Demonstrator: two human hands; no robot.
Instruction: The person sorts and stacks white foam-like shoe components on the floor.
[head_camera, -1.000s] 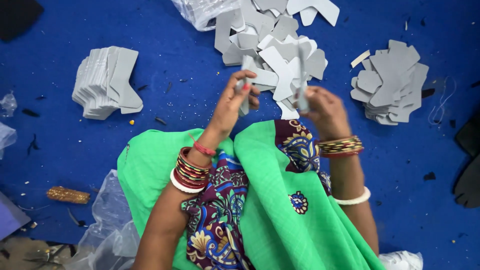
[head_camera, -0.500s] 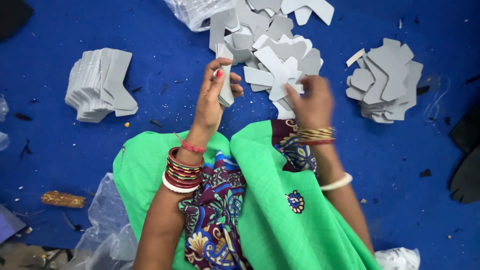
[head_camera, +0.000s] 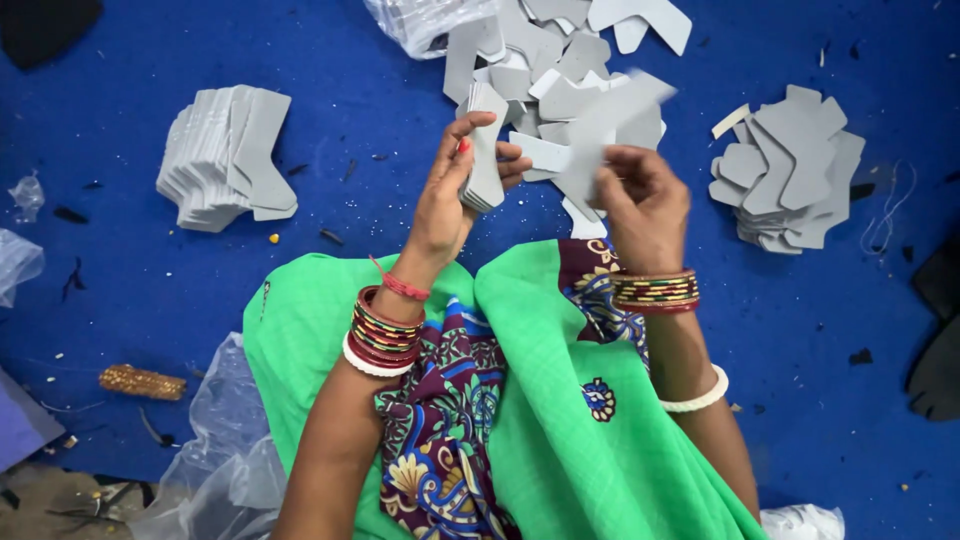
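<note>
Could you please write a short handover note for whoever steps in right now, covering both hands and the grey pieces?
Left hand: grips a small stack of grey cut pieces, held upright on edge.
Right hand: holds one single grey piece, blurred, beside that stack.
Loose heap of grey pieces lies on the blue surface just beyond the hands.
Done: a neat fanned stack sits to the left and a rougher pile to the right.
Left: the loose heap is still unsorted, and the single piece is not yet on the held stack.

The grey piece (head_camera: 610, 125) is motion-blurred; the plastic bag (head_camera: 430, 20) is cropped.
</note>
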